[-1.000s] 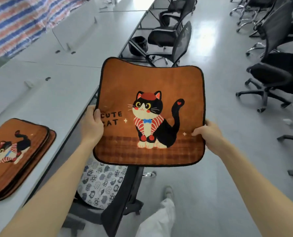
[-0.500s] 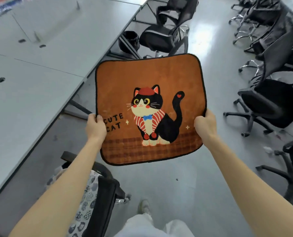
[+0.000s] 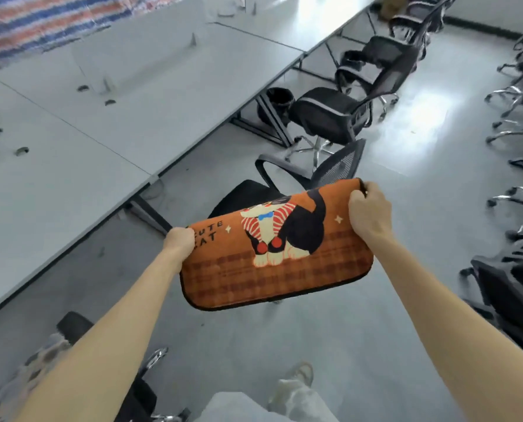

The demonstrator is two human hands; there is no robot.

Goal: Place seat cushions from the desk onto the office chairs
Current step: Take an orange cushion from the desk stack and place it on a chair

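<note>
Head view: the placing step is judged in hand; the orange plush cat-print seat cushion point(image 3: 272, 257) is held tilted in the air before the black mesh office chair point(image 3: 245, 194) by the grey bench point(image 3: 101, 132). Its side edges are gripped by the left hand point(image 3: 179, 240) and right hand point(image 3: 368, 213), arms outstretched. Lowering it flat onto the seat is called for next.

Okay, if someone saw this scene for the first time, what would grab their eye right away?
The orange cushion with a cartoon cat, in the middle of the view, gripped at its side edges by the left hand and right hand. Just beyond it stands a black office chair with a bare seat, beside the long grey desk filling the left. A red, white and blue striped sheet shows top left.
</note>
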